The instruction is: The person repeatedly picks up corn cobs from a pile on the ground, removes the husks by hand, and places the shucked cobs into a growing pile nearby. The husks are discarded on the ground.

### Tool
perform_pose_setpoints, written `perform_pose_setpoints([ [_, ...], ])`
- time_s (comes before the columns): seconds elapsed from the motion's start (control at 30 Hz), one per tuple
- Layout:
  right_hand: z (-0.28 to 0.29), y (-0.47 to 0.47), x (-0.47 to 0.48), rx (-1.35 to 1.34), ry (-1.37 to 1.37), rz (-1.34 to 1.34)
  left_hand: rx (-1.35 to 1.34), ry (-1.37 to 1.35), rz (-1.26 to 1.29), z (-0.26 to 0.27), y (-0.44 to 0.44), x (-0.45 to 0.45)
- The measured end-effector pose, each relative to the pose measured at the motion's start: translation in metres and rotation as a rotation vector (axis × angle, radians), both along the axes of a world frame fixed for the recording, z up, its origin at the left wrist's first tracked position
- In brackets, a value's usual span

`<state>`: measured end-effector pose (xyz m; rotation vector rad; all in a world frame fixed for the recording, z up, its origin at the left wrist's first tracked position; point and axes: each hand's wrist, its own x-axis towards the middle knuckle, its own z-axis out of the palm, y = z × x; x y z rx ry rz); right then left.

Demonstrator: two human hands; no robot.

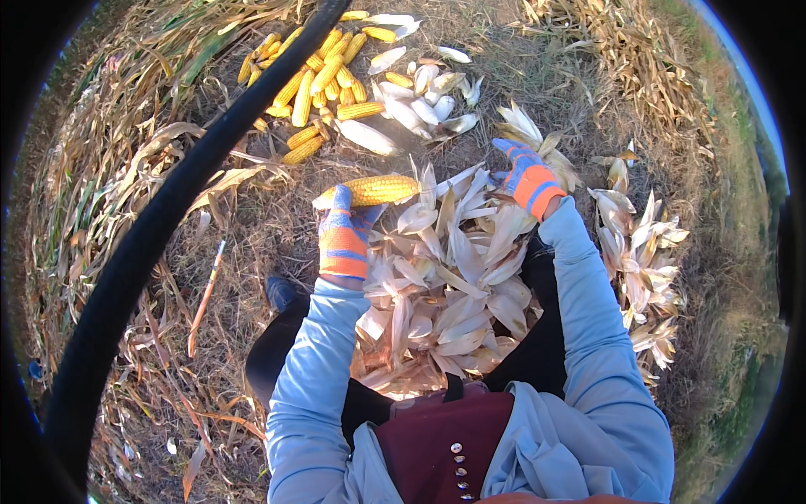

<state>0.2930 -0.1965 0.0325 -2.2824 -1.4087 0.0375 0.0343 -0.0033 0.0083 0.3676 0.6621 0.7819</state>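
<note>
In my left hand [343, 236], which wears an orange and blue knit glove, is a husked ear of yellow corn [381, 189]. The thumb presses over its left end, and the ear lies roughly level. My right hand [527, 179], gloved alike, hovers at the upper right of a heap of dry corn husks [453, 283]. Its thumb and fingers are spread, and nothing shows between them. The heap fills the ground between my legs. Just beyond the right hand lies a dry, leafy husk bundle [541, 145].
Bare yellow ears [327, 69] are piled ahead on the left. Beside them lie several ears still in pale husks [428, 104]. More loose husks [642, 252] are to my right. Dry stalks [126, 126] cover the left side; others [630, 50] lie far right. A black curved bar [182, 189] crosses the view.
</note>
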Motion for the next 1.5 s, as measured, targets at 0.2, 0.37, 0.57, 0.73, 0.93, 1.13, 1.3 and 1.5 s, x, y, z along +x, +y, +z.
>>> perform_pose_setpoints([
  [0.2, 0.030, 0.047, -0.080, 0.012, 0.044, 0.318, -0.050, 0.106, -0.056, 0.006, -0.012, 0.009],
  [0.37, 0.000, 0.052, -0.092, 0.055, 0.522, 0.149, -0.136, 0.010, -0.147, 0.019, -0.020, 0.010],
  [0.57, -0.025, 0.060, -0.094, 0.192, 0.635, 0.235, -0.085, -0.094, -0.154, 0.024, -0.024, 0.007],
  [0.73, 0.022, 0.051, -0.118, 0.284, 1.317, 0.166, -0.173, -0.203, -0.225, 0.017, -0.024, 0.010],
  [0.93, 0.034, 0.034, -0.114, -0.013, 1.304, 0.544, -0.370, -0.026, -0.036, 0.020, -0.010, 0.010],
  [1.13, 0.008, 0.023, -0.090, -0.903, 0.108, 0.259, -0.137, -0.008, -0.076, 0.017, 0.004, -0.002],
  [1.3, 0.004, 0.040, -0.089, 0.237, 1.837, -0.120, 0.303, 0.310, -0.227, 0.012, -0.011, 0.001],
  [1.5, -0.016, 0.047, -0.124, -0.383, 0.951, 0.214, 0.597, 0.551, -0.459, 0.009, -0.039, -0.002],
])
